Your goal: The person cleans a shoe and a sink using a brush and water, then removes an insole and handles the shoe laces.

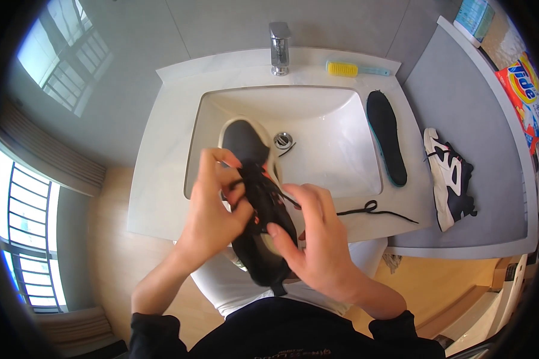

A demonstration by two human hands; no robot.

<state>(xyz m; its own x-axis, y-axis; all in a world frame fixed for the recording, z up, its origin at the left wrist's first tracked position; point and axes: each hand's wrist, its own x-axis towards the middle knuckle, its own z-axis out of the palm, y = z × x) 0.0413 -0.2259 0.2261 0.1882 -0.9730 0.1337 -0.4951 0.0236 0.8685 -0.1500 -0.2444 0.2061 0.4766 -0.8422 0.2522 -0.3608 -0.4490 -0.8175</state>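
A black sneaker (247, 139) with a pale sole rim is held over the near left part of the sink, its toe pointing away from me. My left hand (220, 197) pinches a black shoelace at the lacing on the shoe's left side. Against the right side of the sneaker, my right hand (316, 238) grips with its thumb by the ankle opening. Past that hand, a loose shoelace end (373, 211) lies looped on the counter. Part of the lacing is hidden by fingers and slightly blurred.
The white sink (332, 157) has a metal drain (283, 140) and a chrome faucet (279, 49) behind it. A yellow-bristled brush (342, 69) and black insole (386, 139) lie on the counter (155, 179). Rightward are a white-and-black sneaker (449, 179) and a Tide packet (523, 96).
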